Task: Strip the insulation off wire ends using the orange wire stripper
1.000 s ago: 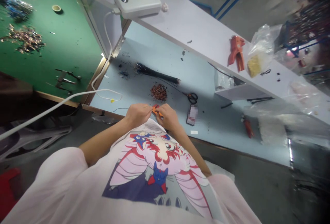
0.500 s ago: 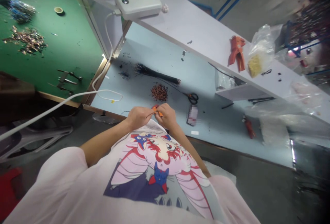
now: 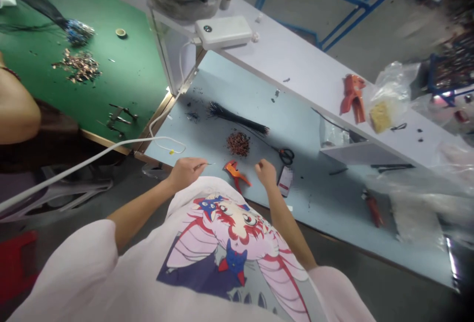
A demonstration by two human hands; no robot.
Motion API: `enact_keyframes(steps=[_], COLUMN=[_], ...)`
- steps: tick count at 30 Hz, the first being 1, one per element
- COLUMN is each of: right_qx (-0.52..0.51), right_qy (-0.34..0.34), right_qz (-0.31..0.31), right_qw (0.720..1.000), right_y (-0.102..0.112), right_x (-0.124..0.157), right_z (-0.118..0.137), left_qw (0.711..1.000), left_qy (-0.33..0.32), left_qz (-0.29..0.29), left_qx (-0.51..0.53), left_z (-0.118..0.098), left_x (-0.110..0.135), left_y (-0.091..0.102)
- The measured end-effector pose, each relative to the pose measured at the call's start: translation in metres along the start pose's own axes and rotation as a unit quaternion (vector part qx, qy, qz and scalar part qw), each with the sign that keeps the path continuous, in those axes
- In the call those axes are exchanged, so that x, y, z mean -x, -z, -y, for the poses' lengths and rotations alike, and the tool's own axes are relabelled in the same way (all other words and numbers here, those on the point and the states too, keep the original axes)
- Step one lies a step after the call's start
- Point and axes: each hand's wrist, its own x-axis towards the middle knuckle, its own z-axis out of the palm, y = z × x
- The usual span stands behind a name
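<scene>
My left hand (image 3: 184, 174) pinches a thin dark wire (image 3: 203, 165) whose tip sticks out to the right. An orange wire-stripping plier (image 3: 235, 174) lies on the pale blue bench between my hands, touching neither. My right hand (image 3: 265, 173) hangs just right of the plier, fingers curled closed, with nothing visible in them. Above it stand a black-handled pair of scissors (image 3: 286, 156) and a phone (image 3: 285, 181) with a blurred screen. Farther up lie a heap of small copper-brown pieces (image 3: 238, 144) and a bundle of black wires (image 3: 237, 118).
A white cable (image 3: 111, 146) runs across the bench's left corner. A white shelf (image 3: 296, 65) bears a power bank (image 3: 223, 32) and orange pliers (image 3: 353, 97). Another person's arm (image 3: 15, 109) shows beside a green table (image 3: 129, 85) holding metal scraps.
The orange plier has left my hands and now lies on the bench. My hands have moved apart, and the view has shifted slightly.
</scene>
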Motion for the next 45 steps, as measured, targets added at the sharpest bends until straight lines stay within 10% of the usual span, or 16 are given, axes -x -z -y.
enact_keyframes(steps=[8, 14, 21, 27, 45], right_qx=[-0.051, -0.129, -0.277, -0.531, -0.544], right_qy=[-0.069, -0.079, -0.065, -0.096, -0.139], right_qz=[0.016, -0.006, 0.048, 0.084, -0.065], right_qw=[0.996, 0.988, 0.957, 0.838, 0.825], right_y=[-0.021, -0.026, 0.014, 0.044, 0.043], right_x=[-0.024, -0.042, 0.004, 0.032, 0.034], right_z=[0.007, 0.038, 0.066, 0.090, 0.100], left_qw=[0.972, 0.991, 0.998, 0.995, 0.976], left_qy=[0.153, 0.065, 0.003, -0.044, -0.151], left_qz=[-0.035, -0.014, -0.027, 0.031, 0.149], left_qx=[0.172, 0.117, 0.065, 0.086, 0.045], left_z=[-0.019, -0.037, -0.042, -0.058, -0.042], left_x=[-0.015, -0.014, -0.023, -0.034, -0.035], left_y=[-0.005, -0.020, -0.031, -0.047, -0.042])
